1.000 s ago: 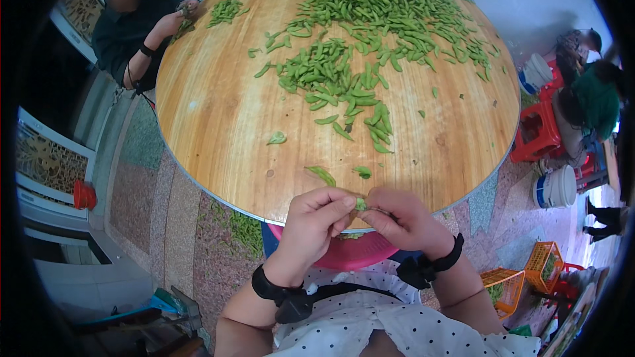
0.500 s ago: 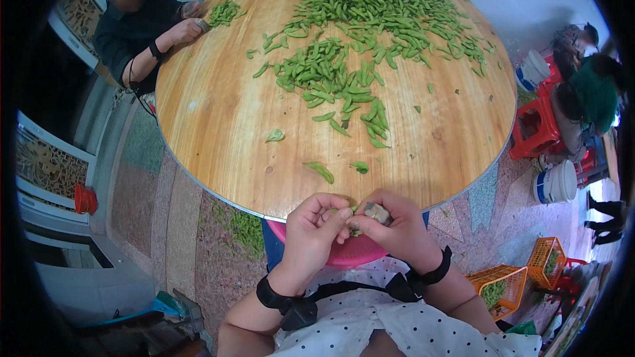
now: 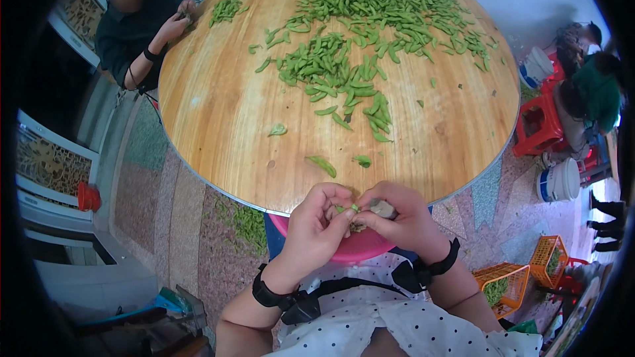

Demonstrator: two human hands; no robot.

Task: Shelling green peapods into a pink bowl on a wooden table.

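- Fingers of your left hand [image 3: 316,223] and right hand [image 3: 407,223] pinched a green bit [image 3: 355,207], maybe to keep it steady.
- Pink bowl [image 3: 360,250] sat below, perhaps to catch scraps.

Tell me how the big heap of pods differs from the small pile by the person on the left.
The big heap spreads broadly across the far side of the table; the small pile fills only a little patch near the left edge. The big heap has straggling edges; the small pile is compact. Both are green.
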